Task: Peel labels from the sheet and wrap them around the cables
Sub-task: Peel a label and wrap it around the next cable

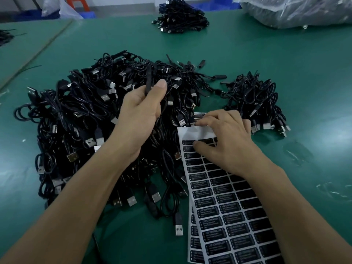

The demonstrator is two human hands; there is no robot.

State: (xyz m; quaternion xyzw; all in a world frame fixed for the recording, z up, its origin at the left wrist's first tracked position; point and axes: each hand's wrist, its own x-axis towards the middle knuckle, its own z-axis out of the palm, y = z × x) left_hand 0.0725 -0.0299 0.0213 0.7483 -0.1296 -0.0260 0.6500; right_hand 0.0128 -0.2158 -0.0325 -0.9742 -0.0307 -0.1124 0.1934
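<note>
A big heap of black USB cables (80, 119) lies on the green table (285, 73). My left hand (141, 115) is raised over the heap and grips one black cable's slim controller (149, 80) between thumb and fingers, the piece standing upright. A white label sheet (224, 212) with rows of black labels lies at the lower right, its top rows bare. My right hand (222, 138) rests on the top of the sheet, its thumb and fingertips on the first row of black labels (188, 141); whether a label is lifted I cannot tell.
A smaller pile of black cables (255, 100) sits to the right of the heap. Another cable pile (179, 18) lies at the far centre. Clear plastic bags (297, 10) fill the far right corner. A second label sheet (192, 242) peeks from under the first.
</note>
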